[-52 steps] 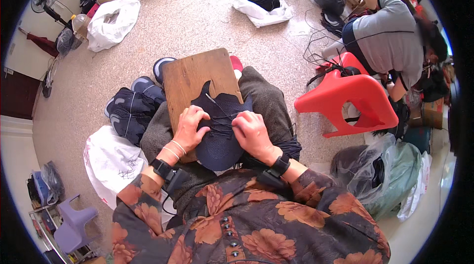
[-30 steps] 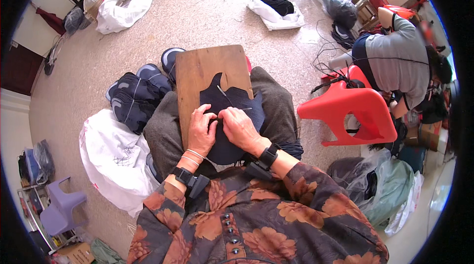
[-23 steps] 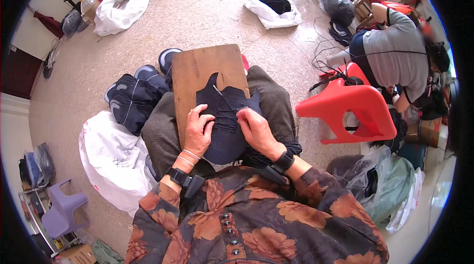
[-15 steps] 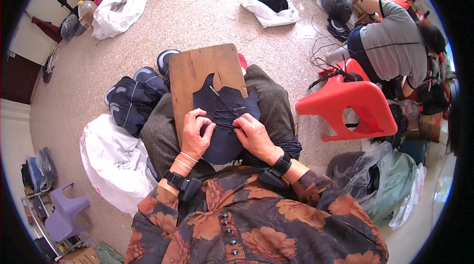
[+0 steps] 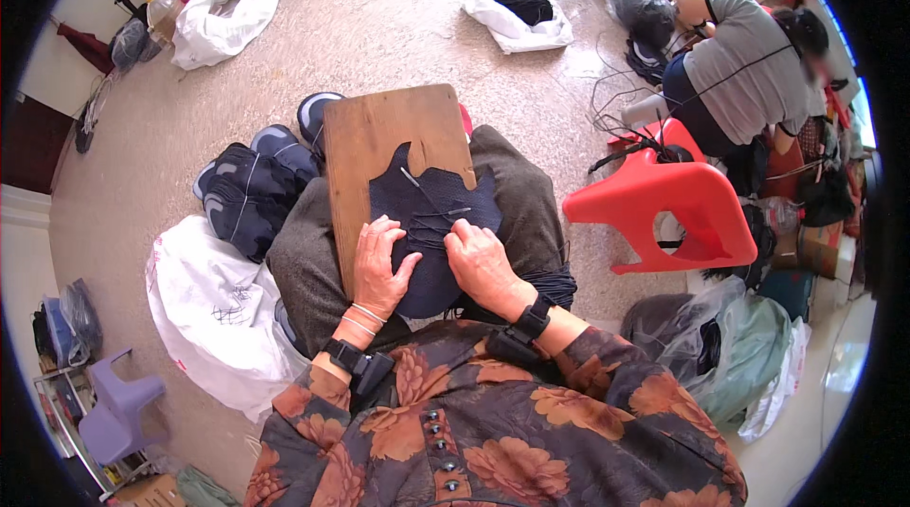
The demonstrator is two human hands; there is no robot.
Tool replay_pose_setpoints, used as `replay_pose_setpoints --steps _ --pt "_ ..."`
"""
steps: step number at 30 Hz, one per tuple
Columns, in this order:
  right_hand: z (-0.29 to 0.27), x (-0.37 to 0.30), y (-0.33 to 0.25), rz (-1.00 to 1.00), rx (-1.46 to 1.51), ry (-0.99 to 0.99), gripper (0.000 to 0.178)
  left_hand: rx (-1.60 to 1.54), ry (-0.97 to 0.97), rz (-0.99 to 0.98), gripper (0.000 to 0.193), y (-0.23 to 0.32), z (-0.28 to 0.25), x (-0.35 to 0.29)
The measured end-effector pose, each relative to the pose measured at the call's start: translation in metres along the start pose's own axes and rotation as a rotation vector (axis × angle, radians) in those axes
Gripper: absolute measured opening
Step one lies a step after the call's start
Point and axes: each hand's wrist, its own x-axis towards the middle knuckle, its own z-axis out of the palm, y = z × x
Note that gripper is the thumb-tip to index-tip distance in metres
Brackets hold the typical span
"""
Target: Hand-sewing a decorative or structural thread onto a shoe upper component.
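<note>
A dark navy shoe upper [image 5: 427, 289] lies flat on a wooden board [image 5: 389, 123] across my lap. A dark shoelace [image 5: 428, 188] with pale tips runs in crossed rows through its middle. My left hand [image 5: 381, 270] rests on the upper's left side, thumb apart from the fingers, with nothing visible in it. On the other side of the lacing, my right hand [image 5: 482, 265] has its thumb and forefinger pinched together at the lace rows. Its fingertips partly hide the lace there. A bundle of dark laces [image 5: 550, 289] lies by my right thigh.
Tied dark shoe uppers [image 5: 248, 190] and a white sack [image 5: 213, 308] are at my left. A red plastic stool [image 5: 701, 190] stands to the right, with a bent-over person in a grey shirt [image 5: 744, 66] beyond. Ahead on the floor sits a white bag of dark cords [image 5: 512, 33].
My left hand has loosened from its pinch at the lace; its fingers have spread and rest slightly lower on the upper. My right hand stays by the lacing. The other person has shifted a little.
</note>
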Motion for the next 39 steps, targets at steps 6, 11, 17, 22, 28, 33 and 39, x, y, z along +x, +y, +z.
replay_pose_setpoints --steps 6,11,17,22,28,33,39 --pt "0.001 0.003 0.009 0.047 0.132 0.000 0.008 0.015 0.004 0.020 0.041 0.000 0.001 0.001" --pt "-0.005 0.004 0.011 0.069 0.224 -0.014 0.006 0.021 0.009 0.026 0.041 -0.001 0.001 0.000" --pt "-0.004 -0.003 0.013 0.117 0.338 -0.016 0.013 -0.033 0.000 0.005 0.031 0.003 0.000 0.001" --pt "-0.004 -0.005 0.012 0.152 0.380 -0.014 0.023 0.136 -0.066 0.098 0.020 0.018 0.001 0.009" --pt "-0.008 -0.006 0.009 0.101 0.320 0.046 0.026 0.135 -0.129 0.078 0.011 0.008 -0.003 0.016" --pt "-0.005 -0.003 0.013 0.156 0.366 0.029 0.026 0.176 -0.087 0.166 0.013 0.014 -0.004 0.023" --pt "-0.007 -0.003 0.012 0.178 0.392 0.024 0.024 -0.015 -0.145 0.090 0.012 -0.009 -0.009 0.025"
